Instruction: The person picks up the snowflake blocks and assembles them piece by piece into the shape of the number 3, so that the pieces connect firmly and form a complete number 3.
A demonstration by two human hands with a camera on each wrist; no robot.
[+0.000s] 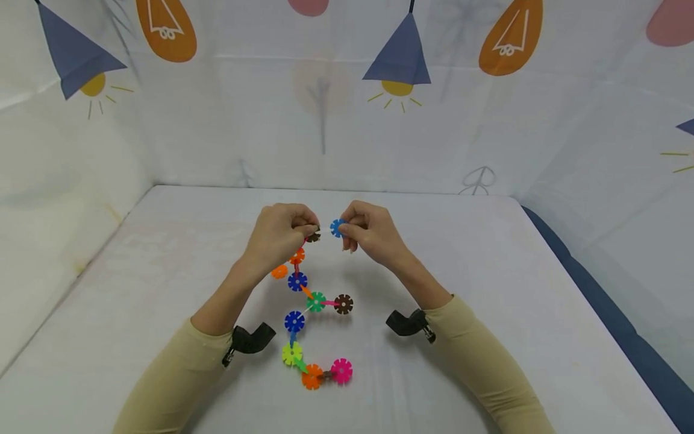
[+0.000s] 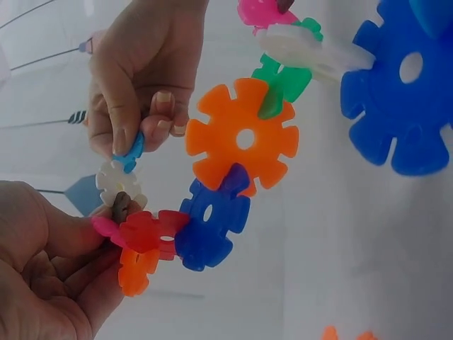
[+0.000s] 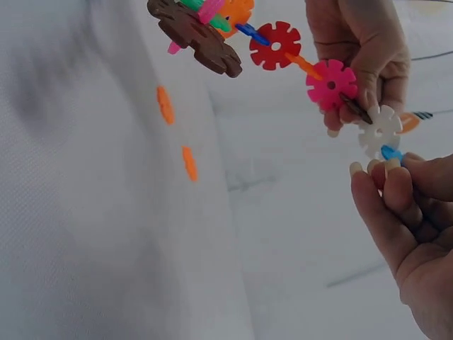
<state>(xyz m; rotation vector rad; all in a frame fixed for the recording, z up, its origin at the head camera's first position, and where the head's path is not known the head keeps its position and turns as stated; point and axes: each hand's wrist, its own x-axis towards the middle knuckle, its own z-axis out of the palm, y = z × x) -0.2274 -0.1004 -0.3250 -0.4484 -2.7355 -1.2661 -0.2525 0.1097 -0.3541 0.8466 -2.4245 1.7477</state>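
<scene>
My left hand (image 1: 279, 238) pinches the upper end of a chain of notched plastic snowflake discs, near a brown disc (image 1: 314, 237). The chain winds down toward me through blue, green, yellow-green and orange discs to a pink disc (image 1: 341, 371). A white disc (image 3: 379, 132) adjoins the brown one at the held end. My right hand (image 1: 374, 232) pinches a light blue disc (image 1: 337, 228) between thumb and fingers. In both wrist views the light blue disc meets the white disc's edge; whether their slots interlock, I cannot tell. Fingertips partly hide both held pieces.
A side branch of the chain ends in a brown disc (image 1: 344, 304). Two orange pieces (image 3: 165, 105) appear apart from the chain in the right wrist view. Black wrist cameras (image 1: 253, 339) sit at both cuffs. White cloth walls printed with lamps (image 1: 398, 54) enclose the white table (image 1: 477, 241).
</scene>
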